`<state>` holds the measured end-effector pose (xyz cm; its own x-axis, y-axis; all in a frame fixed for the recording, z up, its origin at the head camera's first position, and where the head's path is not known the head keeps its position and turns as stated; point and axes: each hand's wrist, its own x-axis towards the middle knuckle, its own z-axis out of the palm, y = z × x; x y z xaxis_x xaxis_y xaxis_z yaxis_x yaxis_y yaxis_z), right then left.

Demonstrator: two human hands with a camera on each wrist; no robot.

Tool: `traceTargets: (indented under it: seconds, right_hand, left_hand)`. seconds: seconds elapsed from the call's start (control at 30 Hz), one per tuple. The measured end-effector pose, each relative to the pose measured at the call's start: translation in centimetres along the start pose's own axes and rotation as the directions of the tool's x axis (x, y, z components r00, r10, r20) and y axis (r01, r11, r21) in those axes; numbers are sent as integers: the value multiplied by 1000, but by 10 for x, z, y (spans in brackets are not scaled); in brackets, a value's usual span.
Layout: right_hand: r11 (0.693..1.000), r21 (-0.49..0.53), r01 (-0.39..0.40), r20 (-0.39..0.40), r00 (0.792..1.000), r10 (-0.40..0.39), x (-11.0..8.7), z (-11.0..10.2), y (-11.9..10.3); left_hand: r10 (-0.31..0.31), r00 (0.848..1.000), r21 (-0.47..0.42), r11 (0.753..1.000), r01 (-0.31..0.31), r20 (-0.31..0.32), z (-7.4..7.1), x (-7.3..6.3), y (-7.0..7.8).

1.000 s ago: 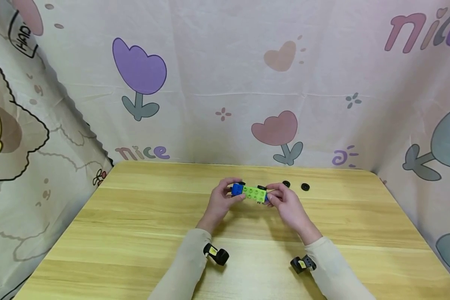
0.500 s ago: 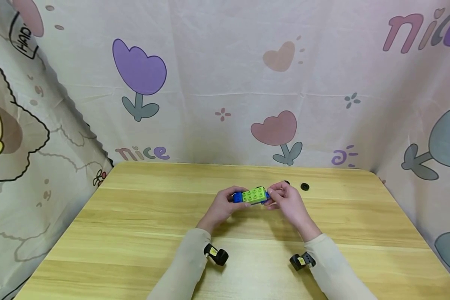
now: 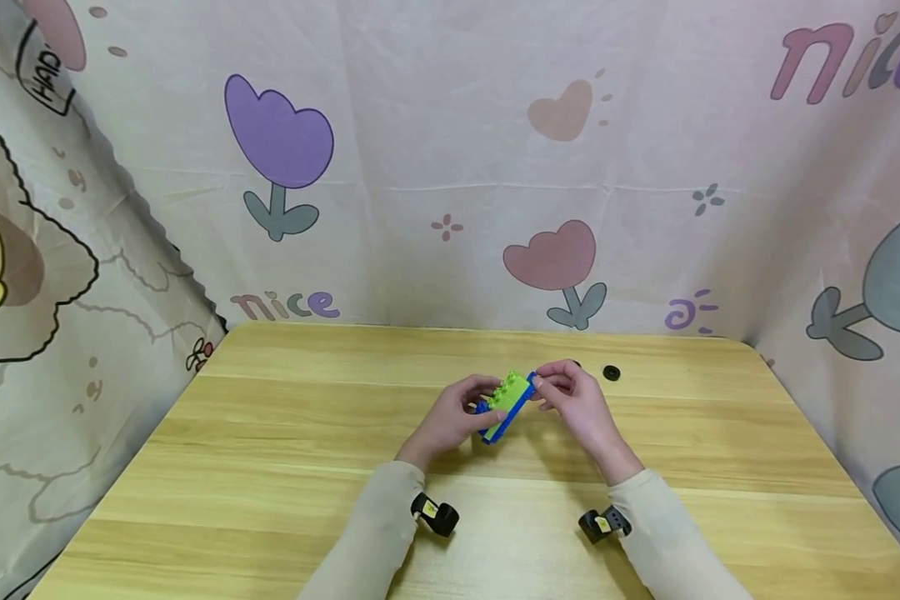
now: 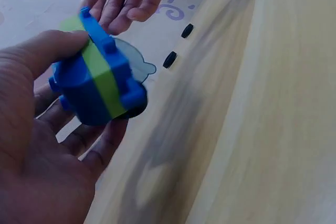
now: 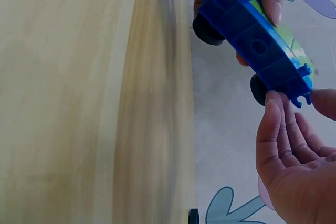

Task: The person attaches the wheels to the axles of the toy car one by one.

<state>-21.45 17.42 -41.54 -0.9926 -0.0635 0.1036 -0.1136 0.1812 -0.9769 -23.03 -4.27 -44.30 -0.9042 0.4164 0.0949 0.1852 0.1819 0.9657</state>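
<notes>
A building-block toy car [image 3: 510,393] has a blue base and a lime-green studded block on top. My left hand [image 3: 450,418] grips its body, thumb on the near side and fingers beneath and behind. My right hand [image 3: 579,410] pinches the blue end of the car with thumb and fingertips. In the right wrist view the blue underside [image 5: 257,40] faces the camera. Two black wheels show along one side, the nearer one a black wheel [image 5: 258,88] by the right fingertips. Small blue clips [image 5: 304,70] stand bare on the other side.
Two loose black wheels lie on the wooden table [image 3: 270,467] beyond the right hand: one wheel [image 3: 611,373] in plain sight, the other wheel [image 3: 576,364] mostly hidden behind the fingers. A printed cloth [image 3: 420,150] hangs behind the table's back edge.
The toy car has turned from nearly level, studs up, to a slant with its blue near side showing; its left end dropped toward me. My right hand stays at its right end.
</notes>
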Motion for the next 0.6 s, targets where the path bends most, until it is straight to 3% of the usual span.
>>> traceTargets:
  seconds: [0.23, 0.6]
  right_hand:
    - [999, 0, 44, 9, 999, -44, -3, 0, -1]
    - [990, -50, 134, 78, 988, -130, -7, 0, 1]
  left_hand:
    - [66, 997, -81, 995, -62, 47, 4, 0, 2]
    - [22, 1000, -158, 987, -19, 19, 5, -2, 3]
